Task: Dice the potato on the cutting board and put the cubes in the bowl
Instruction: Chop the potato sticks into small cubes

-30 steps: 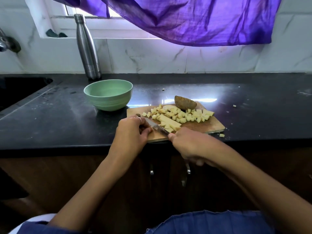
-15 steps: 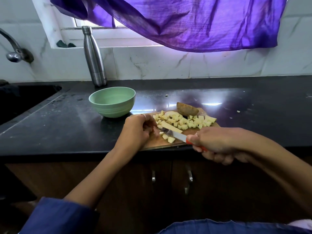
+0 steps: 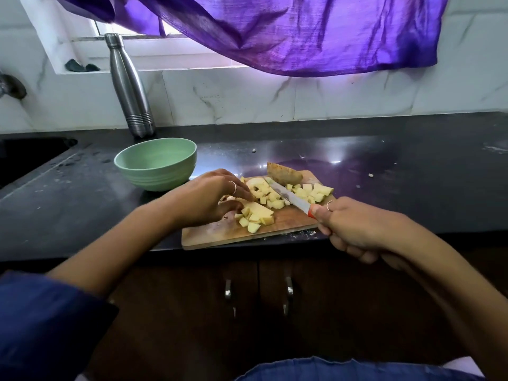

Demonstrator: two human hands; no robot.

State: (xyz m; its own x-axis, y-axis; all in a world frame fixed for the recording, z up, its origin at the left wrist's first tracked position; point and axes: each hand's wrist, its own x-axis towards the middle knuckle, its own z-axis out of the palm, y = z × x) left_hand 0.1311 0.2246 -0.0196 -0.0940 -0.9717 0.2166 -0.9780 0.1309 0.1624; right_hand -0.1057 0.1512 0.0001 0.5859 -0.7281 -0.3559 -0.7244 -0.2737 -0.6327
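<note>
A wooden cutting board (image 3: 220,233) lies on the black desk (image 3: 82,204) at its front edge, its long axis running left to right and slightly away toward the right. Pale potato cubes (image 3: 310,192) are heaped along the board's far side, and a smaller cluster of cubes (image 3: 251,222) sits near its middle beside an uncut flat slab of potato (image 3: 259,210). An unpeeled brown piece of potato (image 3: 284,176) rests at the far edge of the board.

The right hand (image 3: 354,229) grips the red handle of a knife (image 3: 288,198), fingers curled round it. The blade's long axis runs diagonally, its tip pointing away and to the left, toward the brown piece, and it lies low across the cubes; whether it touches them I cannot tell.

The left hand (image 3: 211,199) reaches over the left part of the board, fingers loosely bent and spread toward the slab and the cubes. It is blurred, so I cannot tell whether it pinches anything.

A green bowl (image 3: 155,163) stands on the desk just left of and beyond the board, upright, with no cubes visible inside. Behind it a steel bottle (image 3: 129,86) stands against the tiled wall, and a purple curtain (image 3: 302,31) hangs above.
</note>
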